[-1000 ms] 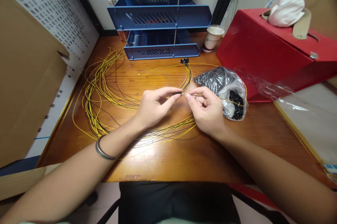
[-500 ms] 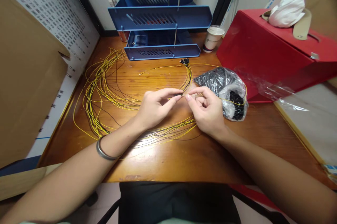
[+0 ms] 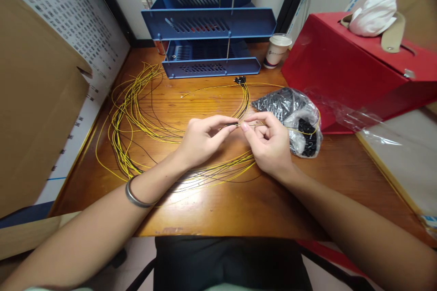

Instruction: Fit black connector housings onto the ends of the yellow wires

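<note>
Clock positions were read from the meeting fingertips. Both hands were raised over the bench (image 3: 211, 218). The left hand (image 3: 201, 138), at 8 o'clock, had thumb and forefinger closed on a small black piece (image 3: 232, 124), mostly covered. The right hand (image 3: 269, 145), at 4 o'clock, pinched a thin wire (image 3: 254, 124) close to that piece; whether the two were joined could not be told. The wire led toward 3 o'clock, over the plastic bag (image 3: 283, 102). The wire loops (image 3: 119, 120) lay at 9 o'clock, the cluster of black plugs (image 3: 240, 80) at 12.

In handling, the wire was judged very light and flexible, liable to buckle if gripped far from its end; the hold belonged just behind the tip. The black piece was judged light, rigid and easily dropped, best taken by its sides.

Against the half-second-earlier frame, less of the black piece showed; the hands' pinches and the bag were otherwise practically unchanged.
</note>
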Action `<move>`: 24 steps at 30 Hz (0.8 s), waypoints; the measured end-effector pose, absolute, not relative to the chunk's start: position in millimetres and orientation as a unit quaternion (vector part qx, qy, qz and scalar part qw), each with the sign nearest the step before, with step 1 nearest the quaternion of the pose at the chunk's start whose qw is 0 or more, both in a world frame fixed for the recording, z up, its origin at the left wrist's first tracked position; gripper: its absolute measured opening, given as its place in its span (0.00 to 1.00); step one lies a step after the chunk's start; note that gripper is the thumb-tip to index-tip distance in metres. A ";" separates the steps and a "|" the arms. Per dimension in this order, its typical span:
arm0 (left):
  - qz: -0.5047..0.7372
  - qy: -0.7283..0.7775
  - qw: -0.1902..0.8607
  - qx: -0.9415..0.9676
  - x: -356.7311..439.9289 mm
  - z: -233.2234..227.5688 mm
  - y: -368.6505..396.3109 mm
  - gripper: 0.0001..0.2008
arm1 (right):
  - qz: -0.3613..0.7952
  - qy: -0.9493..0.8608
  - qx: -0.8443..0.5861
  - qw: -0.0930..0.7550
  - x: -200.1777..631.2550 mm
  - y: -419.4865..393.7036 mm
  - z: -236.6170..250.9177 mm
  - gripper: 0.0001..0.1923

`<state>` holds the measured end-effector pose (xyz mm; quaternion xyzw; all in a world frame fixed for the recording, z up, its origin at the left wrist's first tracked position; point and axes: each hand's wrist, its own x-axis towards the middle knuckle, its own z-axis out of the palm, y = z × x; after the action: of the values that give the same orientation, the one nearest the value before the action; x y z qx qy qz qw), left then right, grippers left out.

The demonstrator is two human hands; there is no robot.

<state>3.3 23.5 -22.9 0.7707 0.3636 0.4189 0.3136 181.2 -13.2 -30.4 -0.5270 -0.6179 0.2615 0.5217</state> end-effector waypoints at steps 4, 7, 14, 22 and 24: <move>0.419 0.370 0.340 0.757 3.5 -23.1 23.3 0.12 | 0.257 -0.611 -0.524 0.535 182.0 -12.6 -30.3 0.04; 0.415 0.364 0.325 0.768 3.4 -22.5 22.9 0.11 | 0.247 -0.619 -0.521 0.533 180.2 -13.3 -30.8 0.05; 0.416 0.356 0.312 0.776 4.0 -22.8 22.8 0.10 | 0.238 -0.639 -0.523 0.512 178.5 -13.9 -30.9 0.04; 0.419 0.369 0.313 0.769 3.7 -23.2 22.2 0.11 | 0.254 -0.629 -0.517 0.523 180.6 -12.0 -32.9 0.05; 0.414 0.364 0.303 0.778 4.0 -22.4 22.2 0.10 | 0.258 -0.635 -0.512 0.518 179.5 -12.8 -33.3 0.04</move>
<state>4.0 22.2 -22.4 0.7776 0.3635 0.4137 0.3034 179.5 -12.8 -33.3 -0.5118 -0.6346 0.2579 0.5185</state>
